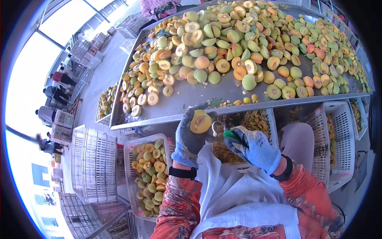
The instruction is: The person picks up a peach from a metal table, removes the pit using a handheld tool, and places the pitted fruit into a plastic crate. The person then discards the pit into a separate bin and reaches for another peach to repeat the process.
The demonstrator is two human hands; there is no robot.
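Crate point(128, 175) of halved fruit point(153, 175).

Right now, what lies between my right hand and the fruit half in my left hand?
Your right hand holds a green-handled tool; its metal loop lies between that hand and the fruit half, as the head view shows.

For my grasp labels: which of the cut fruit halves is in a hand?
The yellow half in the left hand, cut face showing; the other visible halves lie on the table or in crates.

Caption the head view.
At a fruit-strewn table, gloved left hand holds a halved fruit, right hand a green-handled tool.
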